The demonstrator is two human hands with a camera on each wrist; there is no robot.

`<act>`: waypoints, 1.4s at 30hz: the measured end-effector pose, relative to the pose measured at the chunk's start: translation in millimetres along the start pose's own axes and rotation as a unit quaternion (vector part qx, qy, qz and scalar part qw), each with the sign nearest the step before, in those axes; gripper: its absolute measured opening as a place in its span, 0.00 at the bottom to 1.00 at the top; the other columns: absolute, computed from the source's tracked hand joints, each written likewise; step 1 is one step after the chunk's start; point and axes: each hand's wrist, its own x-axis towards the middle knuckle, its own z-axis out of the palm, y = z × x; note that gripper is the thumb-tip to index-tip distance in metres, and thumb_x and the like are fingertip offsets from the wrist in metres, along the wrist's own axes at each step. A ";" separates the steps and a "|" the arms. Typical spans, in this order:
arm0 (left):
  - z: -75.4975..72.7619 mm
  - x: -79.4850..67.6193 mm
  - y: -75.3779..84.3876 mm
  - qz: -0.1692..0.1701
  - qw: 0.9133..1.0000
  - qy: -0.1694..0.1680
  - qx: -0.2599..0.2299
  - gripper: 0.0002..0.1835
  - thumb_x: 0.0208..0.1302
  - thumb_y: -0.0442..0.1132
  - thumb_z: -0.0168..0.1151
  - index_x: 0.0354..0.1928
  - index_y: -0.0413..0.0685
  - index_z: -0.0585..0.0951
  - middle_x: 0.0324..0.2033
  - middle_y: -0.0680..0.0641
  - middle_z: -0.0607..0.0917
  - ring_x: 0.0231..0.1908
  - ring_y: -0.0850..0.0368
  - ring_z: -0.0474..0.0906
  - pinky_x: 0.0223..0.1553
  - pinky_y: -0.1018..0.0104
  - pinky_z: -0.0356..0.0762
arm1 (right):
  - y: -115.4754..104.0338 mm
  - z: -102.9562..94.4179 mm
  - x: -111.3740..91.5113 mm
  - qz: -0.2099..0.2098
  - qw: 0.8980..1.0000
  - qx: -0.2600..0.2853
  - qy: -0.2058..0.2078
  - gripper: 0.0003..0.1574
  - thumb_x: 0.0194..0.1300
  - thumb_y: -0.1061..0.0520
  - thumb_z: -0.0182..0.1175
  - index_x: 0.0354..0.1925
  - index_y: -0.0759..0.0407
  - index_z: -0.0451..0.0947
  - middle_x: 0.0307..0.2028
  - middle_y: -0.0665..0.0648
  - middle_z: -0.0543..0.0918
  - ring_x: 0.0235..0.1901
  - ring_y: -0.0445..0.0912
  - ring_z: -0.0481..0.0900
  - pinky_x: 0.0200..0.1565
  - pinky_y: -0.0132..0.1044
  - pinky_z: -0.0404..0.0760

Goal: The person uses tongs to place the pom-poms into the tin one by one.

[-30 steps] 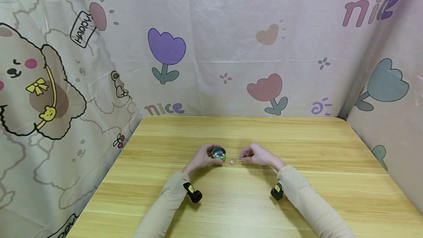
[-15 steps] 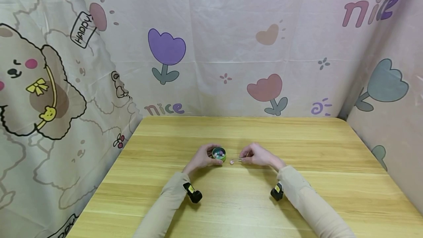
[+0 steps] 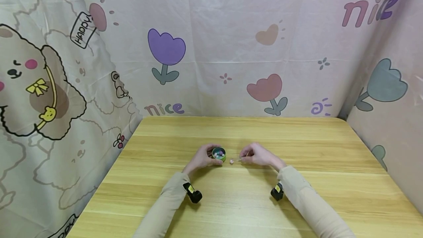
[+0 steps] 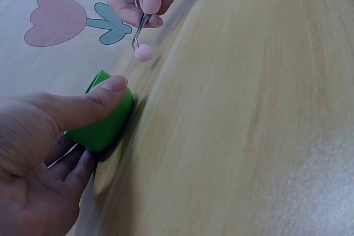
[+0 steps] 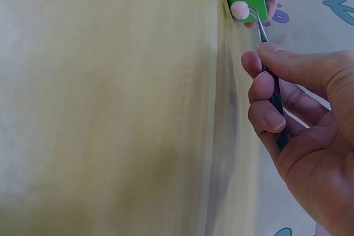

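Note:
A small green cup [image 4: 105, 128] stands upright on the table, gripped by my left hand [image 3: 203, 157] with the thumb on its near side. Several small pale and purple balls [image 3: 219, 154] lie inside it. To the right of the cup, my right hand [image 3: 259, 154] pinches a pair of metal tweezers [image 5: 276, 95] between thumb and fingers. At the bent tips of the tweezers is a pale pink pom-pom [image 4: 143, 53]. It is held just above the wood, a short gap away from the cup.
Both hands work over a wooden table [image 3: 211, 208]. A printed cloth [image 3: 218, 39] hangs behind its far edge and along the sides. A black camera [image 3: 195, 195] is strapped to the left wrist, another camera [image 3: 277, 191] to the right.
The pink pom-pom and tweezer tips have shifted very slightly upward. Both hands and the green cup stay where they were.

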 end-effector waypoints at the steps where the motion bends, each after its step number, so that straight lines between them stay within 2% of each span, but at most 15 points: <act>1: 0.0 0.2 -0.4 -0.001 1.000 0.000 0.001 0.34 0.51 0.30 0.77 0.62 0.35 0.75 0.57 0.33 0.82 0.59 0.37 0.79 0.66 0.45 0.76 | 0.0 -0.2 0.0 0.000 1.000 0.001 0.000 0.05 0.65 0.64 0.65 0.38 0.63 0.86 0.31 0.59 0.88 0.27 0.40 0.78 0.29 0.26 0.78; 11: -0.1 0.5 -0.4 -0.004 1.000 -0.001 -0.004 0.35 0.52 0.31 0.77 0.63 0.35 0.75 0.58 0.34 0.81 0.60 0.37 0.79 0.67 0.45 0.75 | -0.6 -1.0 1.5 0.002 1.000 0.011 0.012 0.07 0.66 0.61 0.65 0.40 0.64 0.86 0.32 0.60 0.88 0.28 0.38 0.78 0.30 0.27 0.78; 20: 0.2 1.3 -1.2 0.000 1.000 -0.002 -0.002 0.35 0.52 0.31 0.77 0.63 0.34 0.75 0.58 0.33 0.81 0.60 0.36 0.78 0.67 0.44 0.75 | -5.6 0.0 2.4 0.005 0.999 0.024 0.024 0.09 0.66 0.60 0.66 0.42 0.65 0.86 0.36 0.62 0.89 0.30 0.44 0.80 0.31 0.27 0.79; 28: -1.0 0.2 -0.4 0.005 1.000 -0.008 -0.004 0.34 0.53 0.31 0.77 0.63 0.34 0.75 0.58 0.33 0.81 0.59 0.37 0.79 0.66 0.45 0.76 | -6.2 1.6 7.6 -0.006 0.999 0.031 0.037 0.12 0.66 0.61 0.65 0.45 0.68 0.85 0.36 0.65 0.89 0.28 0.39 0.77 0.28 0.27 0.77; 42: -0.9 -0.4 0.7 0.006 1.000 -0.005 -0.004 0.34 0.51 0.31 0.78 0.62 0.35 0.76 0.57 0.35 0.83 0.58 0.39 0.80 0.65 0.48 0.78 | -14.1 4.5 14.6 -0.009 0.999 0.030 0.040 0.14 0.68 0.59 0.64 0.47 0.68 0.84 0.37 0.64 0.88 0.27 0.38 0.76 0.27 0.27 0.76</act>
